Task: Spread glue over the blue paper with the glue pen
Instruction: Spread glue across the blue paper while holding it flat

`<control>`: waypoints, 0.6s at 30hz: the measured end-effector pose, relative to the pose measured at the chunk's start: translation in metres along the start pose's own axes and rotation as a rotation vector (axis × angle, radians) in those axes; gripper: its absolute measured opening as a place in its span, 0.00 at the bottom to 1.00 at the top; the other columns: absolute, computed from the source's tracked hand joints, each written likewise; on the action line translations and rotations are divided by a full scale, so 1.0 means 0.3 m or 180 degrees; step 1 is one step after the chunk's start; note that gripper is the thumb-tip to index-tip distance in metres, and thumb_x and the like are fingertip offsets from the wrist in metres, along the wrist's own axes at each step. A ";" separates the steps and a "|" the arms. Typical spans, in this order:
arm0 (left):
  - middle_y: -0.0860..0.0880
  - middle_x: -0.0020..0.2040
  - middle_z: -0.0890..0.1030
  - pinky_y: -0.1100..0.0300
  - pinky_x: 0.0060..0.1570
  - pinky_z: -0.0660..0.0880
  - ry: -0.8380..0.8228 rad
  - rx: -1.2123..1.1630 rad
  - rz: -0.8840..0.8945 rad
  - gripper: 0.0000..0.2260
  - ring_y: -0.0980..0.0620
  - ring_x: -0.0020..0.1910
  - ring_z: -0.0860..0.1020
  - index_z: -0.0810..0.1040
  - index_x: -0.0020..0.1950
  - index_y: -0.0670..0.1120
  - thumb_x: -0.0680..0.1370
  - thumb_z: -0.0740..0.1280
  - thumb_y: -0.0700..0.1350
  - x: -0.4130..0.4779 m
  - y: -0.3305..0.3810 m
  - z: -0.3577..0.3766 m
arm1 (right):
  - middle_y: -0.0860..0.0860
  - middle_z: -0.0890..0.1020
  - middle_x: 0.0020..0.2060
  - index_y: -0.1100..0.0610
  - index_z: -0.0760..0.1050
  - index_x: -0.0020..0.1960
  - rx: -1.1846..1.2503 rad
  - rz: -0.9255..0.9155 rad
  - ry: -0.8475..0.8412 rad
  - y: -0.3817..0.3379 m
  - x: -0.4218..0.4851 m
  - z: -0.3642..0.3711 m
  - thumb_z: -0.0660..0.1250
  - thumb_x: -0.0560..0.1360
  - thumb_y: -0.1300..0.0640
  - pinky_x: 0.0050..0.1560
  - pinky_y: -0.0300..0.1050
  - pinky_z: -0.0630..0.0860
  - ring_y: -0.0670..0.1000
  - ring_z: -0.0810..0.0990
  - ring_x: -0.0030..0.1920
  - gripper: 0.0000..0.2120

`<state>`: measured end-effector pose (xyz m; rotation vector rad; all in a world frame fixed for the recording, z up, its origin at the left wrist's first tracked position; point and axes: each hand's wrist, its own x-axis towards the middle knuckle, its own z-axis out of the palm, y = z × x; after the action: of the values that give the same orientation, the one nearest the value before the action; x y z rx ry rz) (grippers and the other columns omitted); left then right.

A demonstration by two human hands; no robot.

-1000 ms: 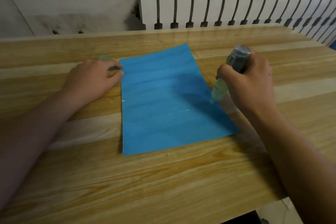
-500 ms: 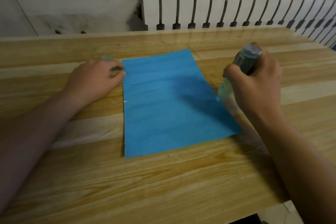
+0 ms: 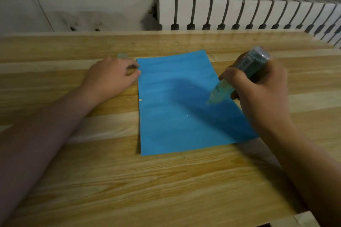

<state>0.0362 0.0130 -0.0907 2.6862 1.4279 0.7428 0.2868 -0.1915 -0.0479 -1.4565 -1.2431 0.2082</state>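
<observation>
the glue pen (image 3: 245,72) has swung back inward: half a second ago its tip sat at the right edge of the blue paper (image 3: 175,107), and now it points down over the sheet, just inside that edge. whether the tip touches is too blurred to tell. that looks like a new stroke starting, so spreading is still under way.

the right hand (image 3: 262,94) has its grip clamped round the pen's barrel, pen tilted. the left hand (image 3: 110,77) has not moved. it rests on the bench (image 3: 147,190) with fingers loosely curled, holding nothing, fingertips at the paper's far left corner. the paper lies flat where it was.
</observation>
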 end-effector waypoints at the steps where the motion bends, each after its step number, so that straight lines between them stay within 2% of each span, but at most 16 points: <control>1: 0.47 0.45 0.82 0.50 0.45 0.75 0.0000 -0.0010 -0.0008 0.17 0.41 0.49 0.79 0.78 0.60 0.59 0.76 0.60 0.61 0.000 0.002 -0.001 | 0.65 0.84 0.42 0.66 0.77 0.48 0.0071 0.0030 -0.0110 -0.008 -0.004 0.009 0.71 0.74 0.54 0.31 0.49 0.79 0.58 0.82 0.35 0.14; 2: 0.47 0.45 0.82 0.50 0.45 0.75 -0.0009 -0.0015 -0.0009 0.17 0.41 0.49 0.78 0.78 0.60 0.58 0.76 0.60 0.61 0.001 0.005 -0.001 | 0.64 0.85 0.42 0.64 0.77 0.48 0.0147 0.0062 -0.0204 -0.015 -0.010 0.017 0.72 0.75 0.54 0.29 0.41 0.77 0.52 0.81 0.32 0.12; 4: 0.46 0.46 0.82 0.51 0.45 0.75 -0.0042 0.0011 -0.0043 0.17 0.41 0.50 0.78 0.78 0.60 0.59 0.76 0.60 0.61 0.003 0.006 -0.001 | 0.61 0.86 0.42 0.60 0.78 0.49 0.0309 0.0146 -0.0358 -0.033 -0.022 0.036 0.73 0.76 0.55 0.30 0.36 0.76 0.45 0.81 0.30 0.09; 8: 0.44 0.51 0.82 0.49 0.48 0.76 -0.0094 0.0052 -0.0124 0.17 0.40 0.52 0.78 0.77 0.61 0.59 0.76 0.60 0.61 0.002 0.010 -0.004 | 0.59 0.87 0.42 0.59 0.77 0.50 0.0688 0.0371 -0.0649 -0.060 -0.054 0.079 0.74 0.74 0.51 0.31 0.44 0.79 0.51 0.84 0.31 0.13; 12: 0.45 0.51 0.82 0.49 0.48 0.76 -0.0082 0.0015 -0.0094 0.17 0.42 0.52 0.78 0.77 0.61 0.59 0.76 0.60 0.61 0.000 0.018 -0.006 | 0.59 0.87 0.43 0.63 0.76 0.52 0.0938 0.0504 -0.0956 -0.081 -0.091 0.116 0.77 0.72 0.50 0.33 0.42 0.80 0.52 0.85 0.32 0.19; 15: 0.45 0.50 0.82 0.50 0.47 0.76 -0.0062 0.0025 -0.0102 0.17 0.42 0.52 0.78 0.78 0.61 0.59 0.76 0.60 0.61 -0.002 0.018 -0.008 | 0.61 0.86 0.44 0.66 0.75 0.53 0.1094 0.0553 -0.1128 -0.080 -0.115 0.133 0.77 0.75 0.58 0.34 0.41 0.81 0.51 0.85 0.33 0.16; 18: 0.46 0.49 0.82 0.51 0.46 0.76 -0.0061 0.0021 -0.0099 0.17 0.43 0.50 0.78 0.78 0.60 0.59 0.76 0.60 0.61 -0.004 0.017 -0.009 | 0.60 0.87 0.43 0.65 0.75 0.52 0.1144 0.0565 -0.1216 -0.078 -0.132 0.144 0.77 0.74 0.56 0.37 0.43 0.82 0.52 0.86 0.34 0.16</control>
<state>0.0385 0.0086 -0.0875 2.6619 1.4669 0.7096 0.2262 -0.1999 -0.0630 -1.2429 -1.2943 0.8196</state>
